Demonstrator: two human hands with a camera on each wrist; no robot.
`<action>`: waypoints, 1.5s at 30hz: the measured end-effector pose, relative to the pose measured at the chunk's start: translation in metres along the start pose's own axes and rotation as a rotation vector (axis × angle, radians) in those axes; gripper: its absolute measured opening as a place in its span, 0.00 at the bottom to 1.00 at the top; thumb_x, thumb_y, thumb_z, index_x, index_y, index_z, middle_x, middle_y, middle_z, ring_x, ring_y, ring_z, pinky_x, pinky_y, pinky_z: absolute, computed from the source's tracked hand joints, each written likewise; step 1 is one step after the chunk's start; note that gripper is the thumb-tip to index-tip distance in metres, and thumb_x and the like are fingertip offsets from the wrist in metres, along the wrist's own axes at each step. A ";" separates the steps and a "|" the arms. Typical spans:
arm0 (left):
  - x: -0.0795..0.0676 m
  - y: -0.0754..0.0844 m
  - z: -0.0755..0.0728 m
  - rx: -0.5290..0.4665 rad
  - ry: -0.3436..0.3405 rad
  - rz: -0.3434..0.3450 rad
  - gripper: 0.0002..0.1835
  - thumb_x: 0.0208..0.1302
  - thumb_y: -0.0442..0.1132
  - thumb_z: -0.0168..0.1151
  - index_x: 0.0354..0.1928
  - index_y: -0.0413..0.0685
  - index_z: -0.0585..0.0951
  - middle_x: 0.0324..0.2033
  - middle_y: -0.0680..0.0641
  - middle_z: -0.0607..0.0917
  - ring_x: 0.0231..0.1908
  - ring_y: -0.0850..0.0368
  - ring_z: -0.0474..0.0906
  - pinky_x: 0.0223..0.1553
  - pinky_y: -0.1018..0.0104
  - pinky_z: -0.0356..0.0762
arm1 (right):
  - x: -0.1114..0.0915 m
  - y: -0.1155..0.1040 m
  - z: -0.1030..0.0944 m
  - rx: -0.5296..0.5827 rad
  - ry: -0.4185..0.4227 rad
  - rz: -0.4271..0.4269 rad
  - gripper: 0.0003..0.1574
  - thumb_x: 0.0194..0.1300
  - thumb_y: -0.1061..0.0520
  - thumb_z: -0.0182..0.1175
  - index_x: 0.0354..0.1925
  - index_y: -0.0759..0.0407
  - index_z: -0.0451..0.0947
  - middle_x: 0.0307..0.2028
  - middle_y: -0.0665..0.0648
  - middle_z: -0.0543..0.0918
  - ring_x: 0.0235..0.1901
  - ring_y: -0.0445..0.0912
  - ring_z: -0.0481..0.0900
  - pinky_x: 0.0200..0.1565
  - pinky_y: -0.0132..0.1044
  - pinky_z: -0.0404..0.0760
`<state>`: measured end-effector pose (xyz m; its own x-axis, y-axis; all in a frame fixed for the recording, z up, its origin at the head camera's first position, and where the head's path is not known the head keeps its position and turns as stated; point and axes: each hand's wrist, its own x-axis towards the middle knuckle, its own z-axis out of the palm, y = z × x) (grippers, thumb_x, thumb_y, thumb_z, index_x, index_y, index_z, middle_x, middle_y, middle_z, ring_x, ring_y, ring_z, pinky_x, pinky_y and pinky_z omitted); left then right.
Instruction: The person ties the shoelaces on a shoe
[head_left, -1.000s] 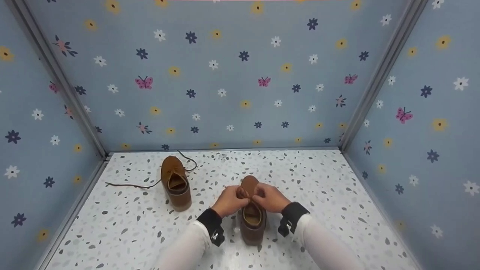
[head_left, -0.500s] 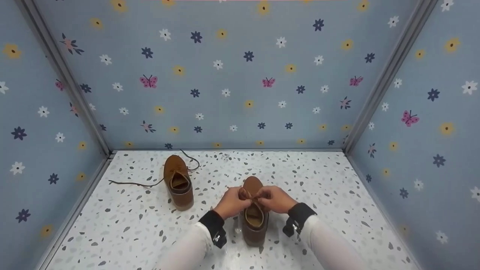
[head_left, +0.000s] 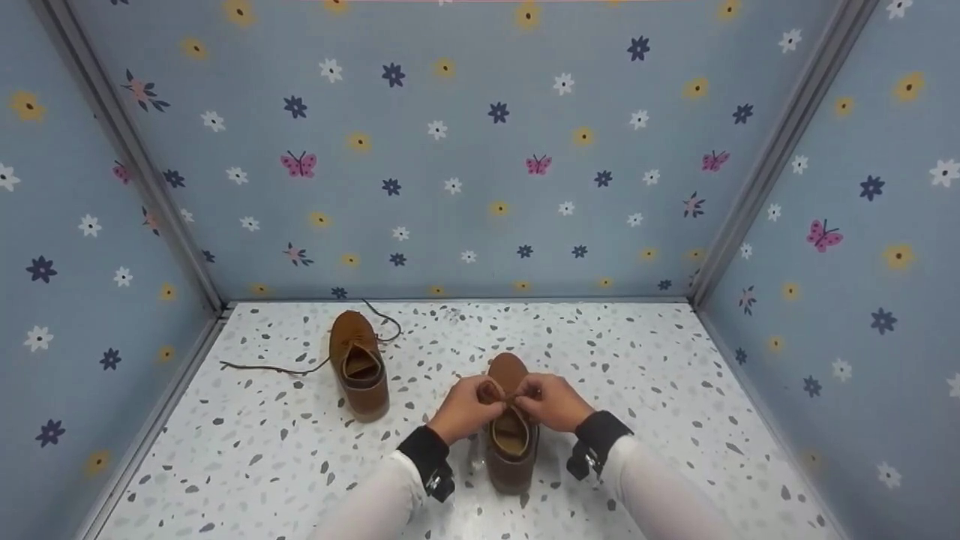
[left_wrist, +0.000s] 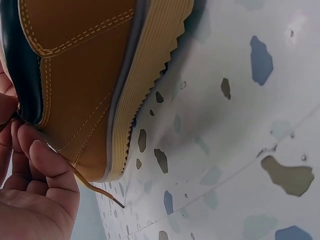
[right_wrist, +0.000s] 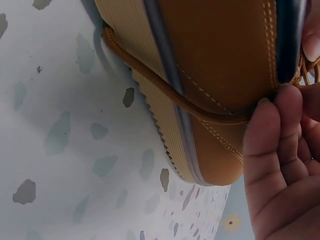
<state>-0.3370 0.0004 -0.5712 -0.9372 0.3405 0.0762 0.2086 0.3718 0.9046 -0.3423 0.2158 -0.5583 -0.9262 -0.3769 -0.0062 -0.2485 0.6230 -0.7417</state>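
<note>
A brown leather shoe (head_left: 512,469) stands upright on the speckled floor, toe pointing away from me. My left hand (head_left: 466,409) and right hand (head_left: 556,403) meet over its lacing, fingertips close together. Each pinches part of the brown shoelace (right_wrist: 175,97). In the left wrist view, a lace end (left_wrist: 95,187) sticks out below the left fingers, beside the shoe's side. Past the right fingertips, in the right wrist view, thin lace loops (right_wrist: 310,70) show at the opening, and a length of lace hangs over the sole. The knot itself is hidden by the fingers.
To the left stands a second brown shoe (head_left: 360,367), its untied lace (head_left: 274,368) spread out on both sides. Blue flowered panels (head_left: 480,157) rise behind and at both sides of the white speckled floor (head_left: 637,352).
Everything has shifted slightly rightward in the head view. Both hands stay at the lacing, with only small finger movements; the shoes stay where they are.
</note>
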 end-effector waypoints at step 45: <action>0.031 0.008 -0.030 0.104 -0.220 -0.057 0.09 0.74 0.42 0.64 0.43 0.43 0.86 0.35 0.49 0.88 0.34 0.51 0.85 0.31 0.69 0.78 | 0.001 0.003 0.006 -0.031 0.067 -0.067 0.06 0.72 0.56 0.66 0.35 0.54 0.82 0.32 0.51 0.87 0.27 0.37 0.79 0.30 0.31 0.80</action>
<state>-0.3728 -0.0124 -0.5487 -0.8673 0.4918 -0.0767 0.1955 0.4784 0.8561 -0.3422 0.2133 -0.5648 -0.9238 -0.3725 0.0884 -0.3183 0.6192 -0.7178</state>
